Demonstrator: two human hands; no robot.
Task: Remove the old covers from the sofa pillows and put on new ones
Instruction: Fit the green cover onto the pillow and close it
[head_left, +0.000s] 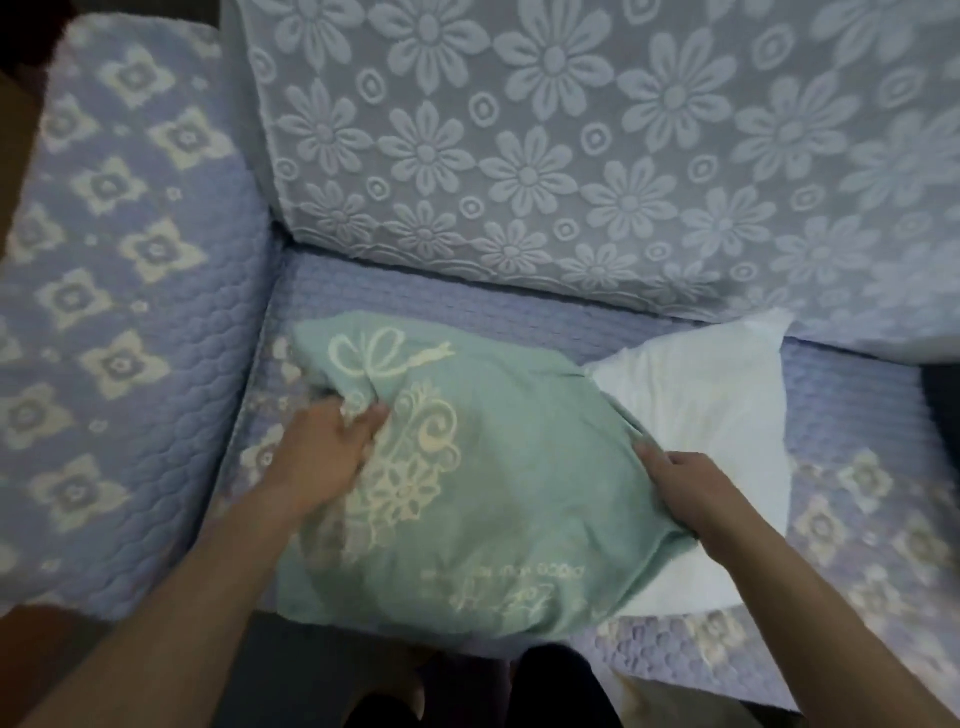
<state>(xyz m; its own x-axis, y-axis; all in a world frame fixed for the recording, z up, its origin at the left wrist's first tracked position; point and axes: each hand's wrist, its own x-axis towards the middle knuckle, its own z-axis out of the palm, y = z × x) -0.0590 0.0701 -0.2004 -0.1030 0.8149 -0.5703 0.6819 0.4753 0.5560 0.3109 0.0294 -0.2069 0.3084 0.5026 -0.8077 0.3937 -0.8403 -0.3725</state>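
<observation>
**A:** Head view, item one: green cover (488, 467), centre of the sofa seat (857, 395), half over a white pillow (711, 410) that sticks out to the right.

**B:** Handling?

**A:** I judge both soft and light; the cloth bunches and would slip over the filling.

**B:** Hands?

**A:** Left hand (324, 452) clenches a fold at the cover's far left. Right hand (685, 488) pinches its right edge, where I'd take hold.
</observation>
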